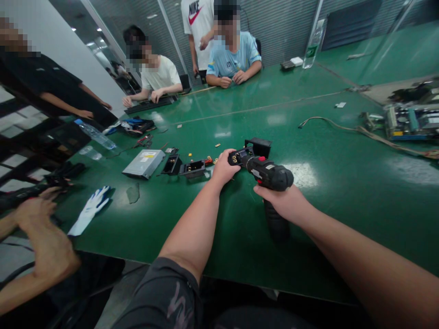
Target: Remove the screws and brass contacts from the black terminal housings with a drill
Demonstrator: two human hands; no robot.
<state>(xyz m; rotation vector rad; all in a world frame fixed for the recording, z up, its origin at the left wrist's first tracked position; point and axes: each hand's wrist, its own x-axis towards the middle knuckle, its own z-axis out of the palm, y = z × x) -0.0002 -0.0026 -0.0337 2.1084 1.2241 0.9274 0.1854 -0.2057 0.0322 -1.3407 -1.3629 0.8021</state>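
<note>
A black cordless power drill (265,173) with a red button is held over the green table (343,214). My left hand (223,167) grips its front end, where brass-coloured fittings show. My right hand (278,203) wraps around the body above the handle, which points down toward me. Behind the drill stands a small black open housing (260,147). To the left of my left hand lie a black plastic casing (192,168), a second casing (170,164) and a silver optical drive (144,164).
A white and blue glove (89,210) lies near the left edge, beside a co-worker's hands (43,233). Further co-workers sit at the far side with a keyboard (151,104). A circuit board (409,122) and its cable lie right; a water bottle (96,135) lies left.
</note>
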